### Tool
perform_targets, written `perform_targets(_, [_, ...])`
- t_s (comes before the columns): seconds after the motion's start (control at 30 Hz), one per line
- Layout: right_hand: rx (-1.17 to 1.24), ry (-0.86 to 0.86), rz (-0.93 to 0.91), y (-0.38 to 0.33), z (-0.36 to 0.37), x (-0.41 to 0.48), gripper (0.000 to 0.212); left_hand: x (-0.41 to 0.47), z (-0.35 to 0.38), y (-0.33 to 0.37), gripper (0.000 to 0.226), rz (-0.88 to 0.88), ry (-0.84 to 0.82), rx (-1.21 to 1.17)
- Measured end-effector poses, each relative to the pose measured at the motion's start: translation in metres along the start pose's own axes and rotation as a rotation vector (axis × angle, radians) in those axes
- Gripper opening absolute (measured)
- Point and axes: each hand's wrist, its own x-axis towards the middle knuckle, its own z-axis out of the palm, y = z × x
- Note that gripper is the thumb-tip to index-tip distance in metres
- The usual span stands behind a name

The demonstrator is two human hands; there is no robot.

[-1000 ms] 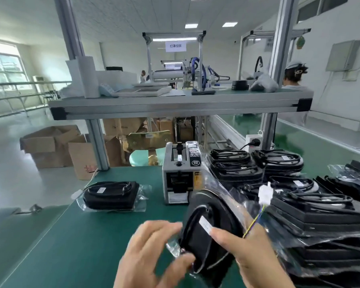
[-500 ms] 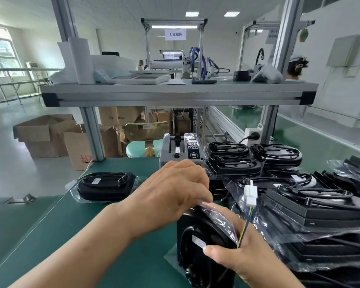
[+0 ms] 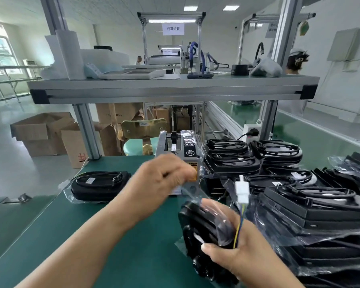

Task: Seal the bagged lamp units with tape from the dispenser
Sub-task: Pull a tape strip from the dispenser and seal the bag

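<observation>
Head view. The left hand (image 3: 160, 183) is at the dispenser (image 3: 178, 154), directly ahead of both hands on the green surface (image 3: 116, 235). A second ago it was down on the lamp unit; half a second ago it had risen to the dispenser's front. It is now blurred by motion, with the fingers curled together at the outlet. Whether a tape piece is pinched cannot be told; a pale scrap shows under the fingers but is too smeared to identify. Judgement: tape collection is in progress, and sealing of the held bag is not yet done.

The right hand (image 3: 233, 246) is closed around the bagged lamp (image 3: 202, 231), holding it upright on its edge on the surface, just right of the left forearm. The thumb presses the folded clear bag flap against the black body. The lamp's white connector (image 3: 241, 192) stands above this hand on coloured wires.

Count:
- One dispenser.
- One lamp in hand.
- One bagged lamp lying flat (image 3: 98, 186), left of the left hand and well apart from it.
- A stacked pile of bagged lamps (image 3: 299, 194) to the right of the right hand; at least eight are visible, and an exact number cannot be told through the overlapping bags.
</observation>
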Motion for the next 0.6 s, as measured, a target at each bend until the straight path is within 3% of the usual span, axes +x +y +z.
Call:
perform_targets(0.1, [0.103,0.254,0.049,0.009,0.010,0.000,0.072,0.012,0.001,-0.034,0.020,-0.444,0.438,-0.228])
perform_targets(0.17, [0.112,0.380,0.074,0.014,0.018,0.001,0.072,0.016,0.019,-0.058,0.019,-0.767,0.448,-0.473])
perform_targets(0.23, [0.106,0.403,0.067,0.016,0.024,0.002,0.073,0.022,0.042,-0.075,0.017,-0.952,0.402,-0.669])
perform_targets(0.4, [0.110,0.377,0.070,0.017,0.029,0.005,0.077,0.055,0.055,-0.095,0.022,-1.152,0.419,-0.930])
perform_targets(0.6, [0.099,0.361,0.059,0.018,0.026,0.009,0.078,0.080,0.059,-0.105,0.016,-1.254,0.419,-0.984])
